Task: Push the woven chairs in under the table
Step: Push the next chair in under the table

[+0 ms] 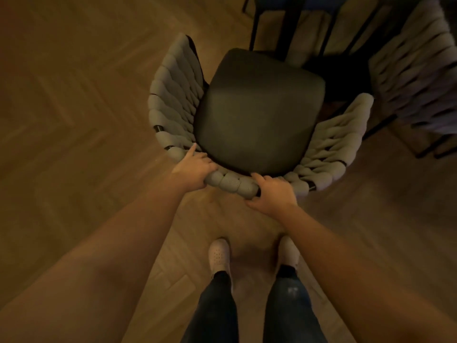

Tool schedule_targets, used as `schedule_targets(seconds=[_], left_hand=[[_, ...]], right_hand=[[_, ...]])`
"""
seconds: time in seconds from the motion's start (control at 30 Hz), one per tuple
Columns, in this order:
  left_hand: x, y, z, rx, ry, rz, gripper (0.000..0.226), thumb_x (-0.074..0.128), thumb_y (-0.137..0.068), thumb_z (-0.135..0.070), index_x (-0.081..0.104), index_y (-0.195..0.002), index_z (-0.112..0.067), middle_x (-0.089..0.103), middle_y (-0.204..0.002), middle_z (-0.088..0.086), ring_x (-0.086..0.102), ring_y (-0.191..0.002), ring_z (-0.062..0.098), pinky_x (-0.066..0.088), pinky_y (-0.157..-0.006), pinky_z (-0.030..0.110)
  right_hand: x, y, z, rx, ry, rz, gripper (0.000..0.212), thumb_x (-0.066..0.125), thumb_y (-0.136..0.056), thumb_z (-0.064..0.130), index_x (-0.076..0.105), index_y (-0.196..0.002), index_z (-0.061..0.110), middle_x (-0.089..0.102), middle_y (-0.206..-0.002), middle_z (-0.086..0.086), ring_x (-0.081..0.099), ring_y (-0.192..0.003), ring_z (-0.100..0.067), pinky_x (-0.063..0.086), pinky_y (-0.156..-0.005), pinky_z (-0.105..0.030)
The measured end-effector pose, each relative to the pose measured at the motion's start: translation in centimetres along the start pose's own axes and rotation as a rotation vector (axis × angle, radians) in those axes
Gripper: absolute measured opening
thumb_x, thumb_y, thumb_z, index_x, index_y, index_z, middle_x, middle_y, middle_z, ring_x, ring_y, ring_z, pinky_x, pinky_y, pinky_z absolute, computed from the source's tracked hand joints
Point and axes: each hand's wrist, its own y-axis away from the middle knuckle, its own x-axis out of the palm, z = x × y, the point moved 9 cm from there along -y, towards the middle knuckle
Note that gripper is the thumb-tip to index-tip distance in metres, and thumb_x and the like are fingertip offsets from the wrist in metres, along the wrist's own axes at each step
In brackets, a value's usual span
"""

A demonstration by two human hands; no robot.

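A woven chair (257,112) with a dark seat cushion and a pale braided, curved backrest stands right in front of me, seen from above. My left hand (195,169) grips the top rim of the backrest on the left, forefinger stretched along the weave. My right hand (272,191) grips the same rim a little to the right, thumb under the edge. The chair's front points toward the dark table (296,3) at the top of the view, and its front edge sits near the table's black legs. A second woven chair (418,78) stands at the upper right.
Herringbone wood floor (74,107) spreads to the left and below. My two feet in pale shoes (218,253) stand just behind the chair. Black metal legs (254,28) of the table and chairs crowd the upper right. The light is dim.
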Motion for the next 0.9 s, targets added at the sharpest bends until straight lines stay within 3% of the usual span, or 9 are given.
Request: schedule_targets(seconds=[0.1,0.2,0.27,0.47,0.7,0.9], left_hand=[[0.5,-0.8,1.0,0.070,-0.009,-0.029,0.046,0.059,-0.082,-0.040,0.052,-0.127,-0.035,0.058,-0.125,-0.009,0.049,-0.123,0.018,0.019,-0.111,0.053],[0.9,-1.7,1.3,0.115,0.025,-0.001,0.043,0.054,-0.080,-0.041,0.052,-0.123,-0.038,0.063,-0.116,-0.007,0.058,-0.109,0.019,0.044,-0.095,0.042],[0.5,-2.2,1.2,0.127,0.019,-0.011,0.045,0.050,-0.083,-0.043,0.050,-0.128,-0.041,0.064,-0.117,-0.006,0.061,-0.106,0.019,0.050,-0.088,0.038],[-1.9,-3.6,-0.1,0.135,0.034,-0.021,0.045,0.050,-0.089,-0.053,0.047,-0.133,-0.043,0.065,-0.114,-0.006,0.062,-0.104,0.019,0.050,-0.084,0.035],[-5.8,-7.7,-3.7,0.114,0.089,-0.047,0.042,0.054,-0.089,-0.052,0.054,-0.128,-0.035,0.066,-0.113,-0.003,0.061,-0.105,0.020,0.047,-0.083,0.035],[-8.2,-11.0,-6.8,0.099,0.149,-0.042,0.035,0.055,-0.091,-0.040,0.058,-0.124,-0.030,0.066,-0.111,-0.001,0.061,-0.102,0.020,0.048,-0.085,0.035]], right_hand=[[-0.1,0.0,0.1,0.030,0.008,-0.037,0.056,0.058,-0.083,0.058,0.052,-0.131,0.030,0.064,-0.117,0.003,0.060,-0.104,-0.020,0.048,-0.081,-0.032],[-0.6,-0.5,0.3,0.003,0.019,-0.026,0.041,0.056,-0.090,0.045,0.053,-0.129,0.032,0.064,-0.116,0.006,0.061,-0.101,-0.019,0.045,-0.077,-0.030],[-0.9,-0.7,-0.1,0.018,0.016,-0.015,0.034,0.052,-0.094,0.033,0.054,-0.128,0.031,0.065,-0.115,0.004,0.061,-0.101,-0.019,0.040,-0.075,-0.029],[-1.4,-2.0,-3.4,0.165,0.014,0.030,0.034,0.054,-0.092,0.021,0.059,-0.123,0.031,0.065,-0.111,-0.002,0.061,-0.101,-0.025,0.042,-0.077,-0.034],[-3.9,-3.5,-10.4,0.279,0.269,-0.039,0.021,0.057,-0.091,0.036,0.061,-0.112,0.040,0.063,-0.110,0.006,0.050,-0.114,-0.022,0.022,-0.108,-0.049],[-5.7,-4.8,-15.7,0.194,0.280,0.022,0.036,0.063,-0.088,0.035,0.056,-0.123,0.038,0.058,-0.121,0.005,0.052,-0.112,-0.020,0.037,-0.094,-0.035]])
